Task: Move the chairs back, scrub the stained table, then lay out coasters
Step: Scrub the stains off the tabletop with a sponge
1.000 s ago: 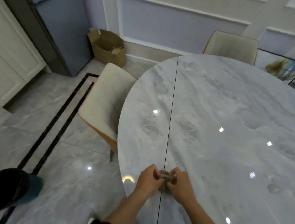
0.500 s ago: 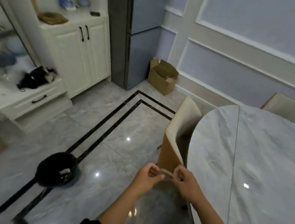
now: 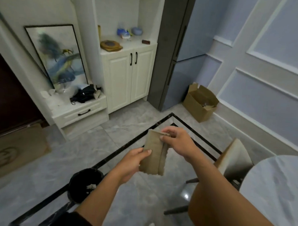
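Item: folded tan-brown cleaning cloth point(image 3: 154, 154), rectangular, held upright in the air between my two hands, out over the grey marble-patterned floor tiles point(image 3: 130, 124) and clear of the table.

My left hand point(image 3: 132, 161) gripped the cloth's lower left edge, thumb laid across the front face, fingers behind. My right hand point(image 3: 177, 141) pinched the cloth's upper right corner between thumb and fingertips, sitting higher and farther from me than the left. Both hands were closed on the cloth; its bottom edge hung free below the left hand.

Surroundings: the round grey marble tabletop point(image 3: 278, 186) lay at the right edge of view, well apart from the cloth. A cream-upholstered chair with a tan back point(image 3: 235, 159) stood just beside the table's rim, to the right of my right forearm. A round black waste bin point(image 3: 83, 183) sat on the floor below and left of my left forearm. Farther off were an open brown cardboard box point(image 3: 200, 103) against the wall, a tall grey refrigerator point(image 3: 178, 51), a cream two-door cabinet point(image 3: 127, 77) and a framed blue-and-yellow painting point(image 3: 58, 56) leaning behind a low drawer unit.
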